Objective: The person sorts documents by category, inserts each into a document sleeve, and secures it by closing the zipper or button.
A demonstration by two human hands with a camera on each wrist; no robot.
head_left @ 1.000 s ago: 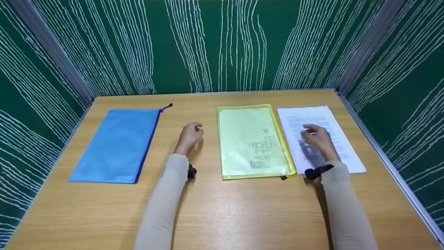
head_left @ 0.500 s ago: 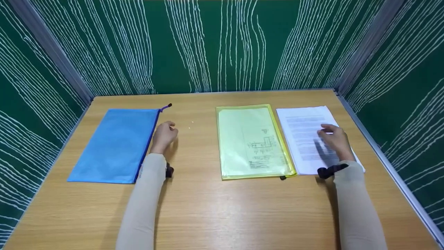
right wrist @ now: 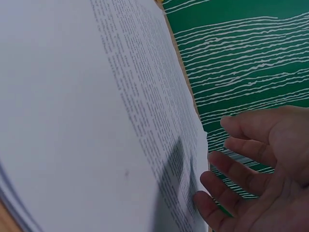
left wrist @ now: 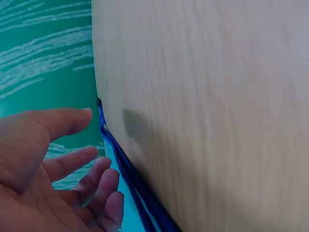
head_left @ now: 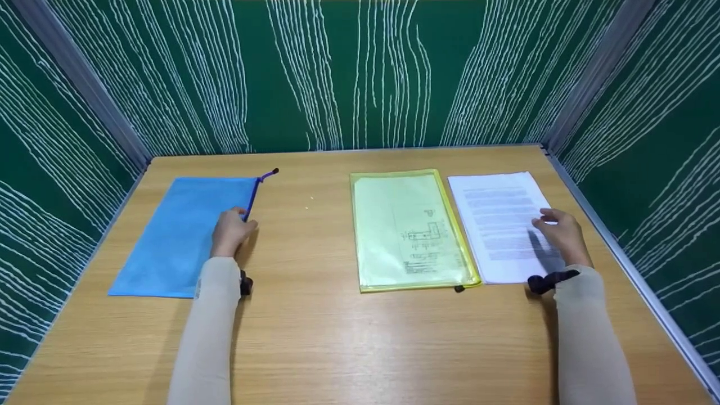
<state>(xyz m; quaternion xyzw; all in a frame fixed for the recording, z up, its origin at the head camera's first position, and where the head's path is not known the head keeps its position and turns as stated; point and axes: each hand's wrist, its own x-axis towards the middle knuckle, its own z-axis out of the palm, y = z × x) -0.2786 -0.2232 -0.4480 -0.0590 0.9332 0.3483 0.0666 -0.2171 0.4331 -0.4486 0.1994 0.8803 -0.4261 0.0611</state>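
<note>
My left hand (head_left: 229, 232) is over the right edge of a blue zip folder (head_left: 180, 230), its fingers loosely bent and holding nothing. The folder's dark blue zip edge (left wrist: 126, 166) runs just past the fingertips in the left wrist view. Over the right edge of a stack of printed paper (head_left: 495, 225) hovers my right hand (head_left: 562, 233), its fingers relaxed with nothing between them. Its shadow falls on the printed lines in the right wrist view. Between the hands lies a yellow transparent zip folder (head_left: 413, 230) with a printed drawing sheet inside.
A wooden table (head_left: 337, 349) carries everything. Green panels with white lines (head_left: 394, 73) stand behind it and on both sides. The blue folder's zip pull (head_left: 274, 171) sticks out at its far right corner. The yellow folder lies right beside the paper stack.
My left hand has moved left from the bare table to over the blue folder's edge. My right hand has moved right across the paper to its right edge. The folders and paper stay put.
</note>
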